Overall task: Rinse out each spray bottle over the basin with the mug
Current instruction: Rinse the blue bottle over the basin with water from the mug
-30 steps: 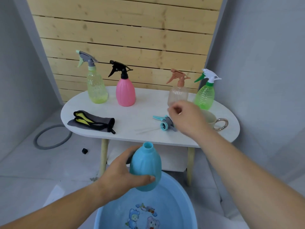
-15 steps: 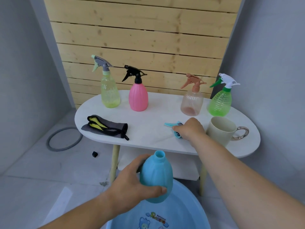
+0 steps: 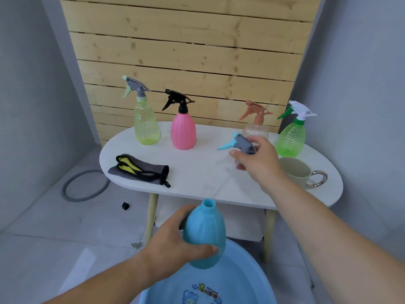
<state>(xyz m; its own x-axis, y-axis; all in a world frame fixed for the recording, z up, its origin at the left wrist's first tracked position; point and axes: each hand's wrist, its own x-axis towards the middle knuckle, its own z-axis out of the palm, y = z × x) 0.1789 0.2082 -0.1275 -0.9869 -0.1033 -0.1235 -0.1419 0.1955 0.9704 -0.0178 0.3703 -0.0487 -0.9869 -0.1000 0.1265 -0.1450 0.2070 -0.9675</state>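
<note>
My left hand [image 3: 175,244] grips an uncapped light blue spray bottle [image 3: 205,234], upright above the blue basin [image 3: 252,266] on the floor. My right hand [image 3: 257,160] holds the bottle's grey and blue trigger head [image 3: 240,144], lifted just above the white table [image 3: 197,170]. A beige mug [image 3: 295,171] with a silver handle stands on the table right of that hand. Along the back stand a yellow-green bottle [image 3: 145,126], a pink bottle [image 3: 183,132], a clear bottle [image 3: 255,128] with a brown trigger, partly behind my right hand, and a green bottle [image 3: 291,139].
A grey and yellow cloth [image 3: 140,170] lies on the table's left part. A grey ring [image 3: 85,185] and a small black piece [image 3: 125,206] lie on the floor at the left. A lower shelf [image 3: 241,224] sits under the tabletop. Grey walls close both sides.
My right hand went down to the trigger head lying on the table, took hold of it and lifted it. The left hand has kept the blue bottle over the basin.
</note>
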